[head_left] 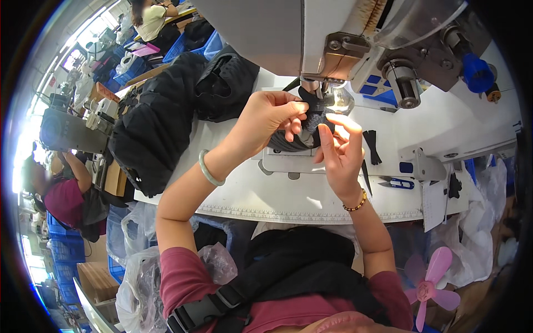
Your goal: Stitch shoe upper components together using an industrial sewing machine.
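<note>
At the sewing machine's needle area (313, 86), a small black and dark grey fabric piece (315, 119) lies under the presser foot. My left hand (276, 115) pinches the left edge of this piece between thumb and fingers. From the right, my right hand (340, 149) reaches the piece with its index fingertip. Its thumb stands apart from that finger, and I see nothing between them. The other right fingers are curled and partly hidden. Black fabric (288, 142) also shows below my left fingers.
Large black bags (161, 111) are piled on the table's left side. To the right lie black strips (372, 147) and blue thread snips (397, 182). A ruler tape (311, 217) runs along the front edge. A pink fan (430, 286) stands lower right. Other people sit at far left.
</note>
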{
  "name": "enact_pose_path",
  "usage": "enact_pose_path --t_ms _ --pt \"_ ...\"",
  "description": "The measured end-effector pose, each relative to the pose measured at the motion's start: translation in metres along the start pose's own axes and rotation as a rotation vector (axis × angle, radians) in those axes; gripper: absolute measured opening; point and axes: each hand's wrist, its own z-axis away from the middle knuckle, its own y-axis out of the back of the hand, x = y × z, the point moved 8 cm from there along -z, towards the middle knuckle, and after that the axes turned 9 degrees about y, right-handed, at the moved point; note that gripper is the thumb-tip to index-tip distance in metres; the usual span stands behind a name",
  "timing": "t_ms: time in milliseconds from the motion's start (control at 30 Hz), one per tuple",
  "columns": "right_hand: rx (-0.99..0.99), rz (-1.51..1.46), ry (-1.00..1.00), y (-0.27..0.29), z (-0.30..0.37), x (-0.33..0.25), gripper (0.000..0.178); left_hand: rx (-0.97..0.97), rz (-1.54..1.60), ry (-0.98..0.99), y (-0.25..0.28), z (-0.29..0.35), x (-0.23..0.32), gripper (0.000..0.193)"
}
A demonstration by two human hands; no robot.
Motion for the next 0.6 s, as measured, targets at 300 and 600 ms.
enact_pose_path --t_ms 300,600 --pt "-0.077 0.433 0.297 -0.002 0.0 -0.016 0.031 0.005 -0.074 -0.065 -0.003 0.002 0.007 0.013" --pt "-0.016 0.392 0.041 0.002 -0.018 -0.016 0.03 -0.076 -0.076 -0.075 -0.002 0.0 0.009 0.016"
